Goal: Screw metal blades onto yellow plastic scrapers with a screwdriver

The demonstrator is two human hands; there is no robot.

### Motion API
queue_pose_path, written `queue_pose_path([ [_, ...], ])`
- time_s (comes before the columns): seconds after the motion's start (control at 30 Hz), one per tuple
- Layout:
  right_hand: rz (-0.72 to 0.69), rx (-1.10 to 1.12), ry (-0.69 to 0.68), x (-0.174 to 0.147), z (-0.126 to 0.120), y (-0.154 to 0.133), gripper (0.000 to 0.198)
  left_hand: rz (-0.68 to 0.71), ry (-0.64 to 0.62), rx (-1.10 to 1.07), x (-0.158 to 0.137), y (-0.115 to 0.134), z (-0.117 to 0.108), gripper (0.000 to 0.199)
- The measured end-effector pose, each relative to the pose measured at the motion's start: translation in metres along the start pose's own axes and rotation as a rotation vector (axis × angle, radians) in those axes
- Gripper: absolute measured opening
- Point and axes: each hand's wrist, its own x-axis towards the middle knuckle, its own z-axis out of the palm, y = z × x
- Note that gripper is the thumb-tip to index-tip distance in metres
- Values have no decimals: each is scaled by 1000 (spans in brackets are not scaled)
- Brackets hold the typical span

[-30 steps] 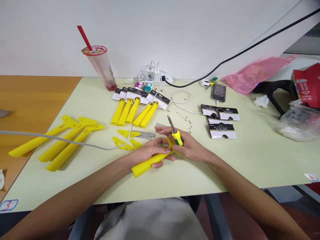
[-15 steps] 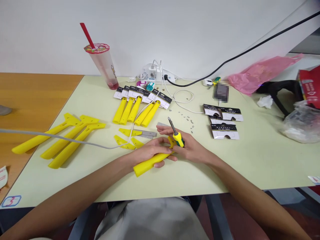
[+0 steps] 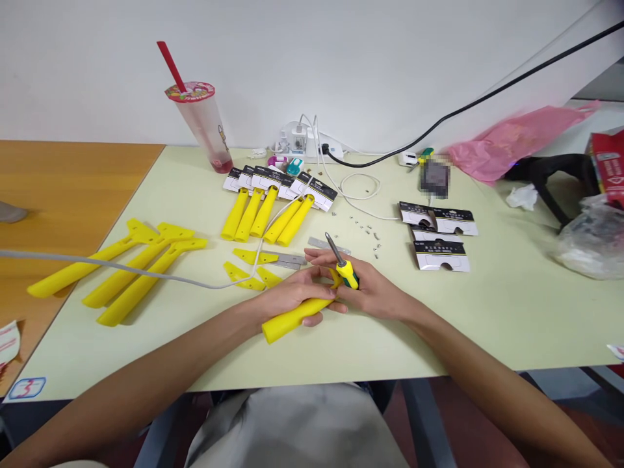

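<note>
My left hand [image 3: 297, 292] is wrapped round a yellow scraper handle [image 3: 288, 322], whose round end points toward me and to the left. Between the fingers of my right hand [image 3: 377, 286] sits a screwdriver [image 3: 348, 273] with a yellow and green grip, its metal tip pointing up and away. Both hands meet at the scraper's head, mostly hidden behind fingers. Just beyond lie a bare metal blade [image 3: 322, 244], a yellow piece with blades [image 3: 258, 257] and loose yellow cover pieces [image 3: 242, 278]. Small screws [image 3: 368, 229] are scattered farther back.
Three yellow scrapers [image 3: 141, 273] lie at left; several carded handles [image 3: 266, 211] lie behind. A cup with a straw [image 3: 202, 123] stands near the wall. Card labels [image 3: 441, 255], a pink bag [image 3: 511, 143] and a clear bag [image 3: 597, 240] are at right. A grey cable [image 3: 146, 272] crosses the left side.
The view has shifted very slightly, and the bare blade beyond my right fingers shows more fully. Both hands keep almost the same pose on the scraper handle and screwdriver.
</note>
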Motion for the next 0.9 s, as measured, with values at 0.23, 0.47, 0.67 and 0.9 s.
queue_pose_path([
  [0.23, 28, 26, -12, 0, 1, 3, 58, 19, -34, 17, 3, -1, -2, 46],
  [0.47, 10, 124, 6, 1, 0, 4, 46, 6, -2, 11, 0, 0, 2, 47],
  [0.67, 12, 320, 98, 4, -3, 6, 40, -25, 17, -22, -1, 0, 0, 40],
  [0.9, 17, 485, 201, 5, -5, 4, 49, -17, -27, -43, 0, -1, -3, 44],
])
